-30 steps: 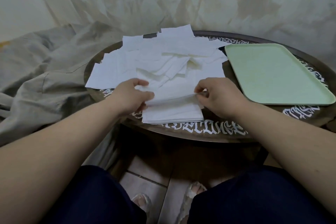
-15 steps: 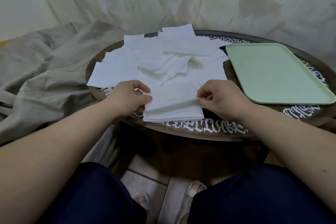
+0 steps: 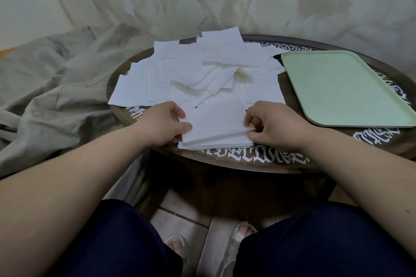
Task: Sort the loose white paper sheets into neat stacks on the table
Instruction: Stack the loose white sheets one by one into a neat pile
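We saw a green tray (image 3: 344,87) on the right side of the round table (image 3: 247,165), and it had nothing in it. It lay flat, just beside the messy pile of loose paper sheets (image 3: 202,74). Those white sheets were spread over the back and middle of the table, lying on top of each other every which way, and some poked out past the far edge. At the near edge of the table sat a neat stack (image 3: 216,132) of white sheets. Our left hand (image 3: 162,123) held the left side of the stack, with the thumb pressed on the top sheet and the fingers curled at its edge. Our right hand (image 3: 272,126) pinched the right corner of the top sheets with curled fingers, and those top sheets were lifted a little from the ones below. Both hands were touching the stack, one at each side. A tan cloth (image 3: 56,96) lay bunched up to the left of the table. Below the table we saw our dark blue legs and two feet in pale slippers (image 3: 234,245) on the tile floor.
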A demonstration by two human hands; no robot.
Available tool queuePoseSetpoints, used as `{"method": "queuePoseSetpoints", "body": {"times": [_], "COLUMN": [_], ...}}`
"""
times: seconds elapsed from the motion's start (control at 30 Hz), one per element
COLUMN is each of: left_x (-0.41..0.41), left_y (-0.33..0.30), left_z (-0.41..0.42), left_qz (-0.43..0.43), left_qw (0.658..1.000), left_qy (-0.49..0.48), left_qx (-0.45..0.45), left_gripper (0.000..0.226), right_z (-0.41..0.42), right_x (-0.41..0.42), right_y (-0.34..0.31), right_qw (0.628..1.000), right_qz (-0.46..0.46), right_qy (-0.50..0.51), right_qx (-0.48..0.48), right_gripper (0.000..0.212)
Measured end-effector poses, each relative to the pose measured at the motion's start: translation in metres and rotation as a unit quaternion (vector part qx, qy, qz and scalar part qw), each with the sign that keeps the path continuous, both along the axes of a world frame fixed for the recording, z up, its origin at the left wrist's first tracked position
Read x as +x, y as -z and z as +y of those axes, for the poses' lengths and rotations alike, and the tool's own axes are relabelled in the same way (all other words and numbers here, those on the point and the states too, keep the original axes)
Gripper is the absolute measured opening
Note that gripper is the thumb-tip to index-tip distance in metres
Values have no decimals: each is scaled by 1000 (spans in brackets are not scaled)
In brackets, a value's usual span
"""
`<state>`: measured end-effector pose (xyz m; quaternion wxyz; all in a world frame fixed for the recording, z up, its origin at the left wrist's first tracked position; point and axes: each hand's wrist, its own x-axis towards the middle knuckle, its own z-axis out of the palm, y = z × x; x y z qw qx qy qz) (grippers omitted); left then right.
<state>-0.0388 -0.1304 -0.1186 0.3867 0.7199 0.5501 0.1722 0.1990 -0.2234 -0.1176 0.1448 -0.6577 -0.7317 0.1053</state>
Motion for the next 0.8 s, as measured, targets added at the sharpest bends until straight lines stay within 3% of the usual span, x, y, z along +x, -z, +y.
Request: {"method": "queuePoseSetpoints", "body": {"times": [0.47,0.6,0.7,0.8], "left_x": [1,0,3,8], "left_y": [0,-6,-17,-17], "left_z": [-2,-1,-10,-15], "left_qz": [2,39,58,141], "left_qw": [1000,989,969,938], "left_qy": [-11,-16,83,201], "left_qx": [8,140,224,246], "left_gripper": [25,23,28,35], "right_z": [4,5,4,2], "right_x": [-4,-3,-3,-3], "right_y": [3,5,6,6], "right_qw": [996,992,991,990], "right_qz": [-14,-3,4,12], "right_qy": [-32,-31,-14,4], "right_qx": [83,121,134,140], "right_gripper": [16,10,7,10]}}
